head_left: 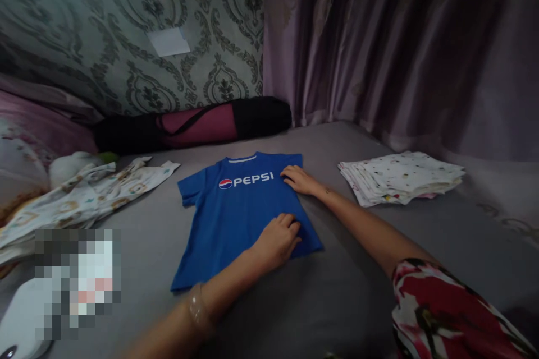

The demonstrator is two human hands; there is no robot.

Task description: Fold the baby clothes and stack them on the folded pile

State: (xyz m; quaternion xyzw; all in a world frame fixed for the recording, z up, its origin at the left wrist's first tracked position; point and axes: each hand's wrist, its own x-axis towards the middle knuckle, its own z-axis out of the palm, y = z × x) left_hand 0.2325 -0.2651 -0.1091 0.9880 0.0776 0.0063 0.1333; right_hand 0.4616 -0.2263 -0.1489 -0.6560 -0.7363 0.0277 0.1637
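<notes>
A blue short-sleeved T-shirt (236, 224) with a white PEPSI print lies spread flat, its collar facing away from me. My left hand (278, 240) rests over the lower right part of the shirt, with bent fingers and the thumb apart from them; a clear bangle circles that wrist. Farther up, my right hand (300, 180) touches the shirt's right side just below the sleeve, fingers slightly curved and apart. No cloth is visibly lifted by either hand. The fingertips' undersides are hidden.
A stack of folded white printed cloths (400, 176) sits to the right on the grey bedsheet (345, 303). Patterned clothes (109, 196) lie at left, near a white device (29, 314) and a blurred-out patch. A black and maroon long bag (202, 126) lies along the wall.
</notes>
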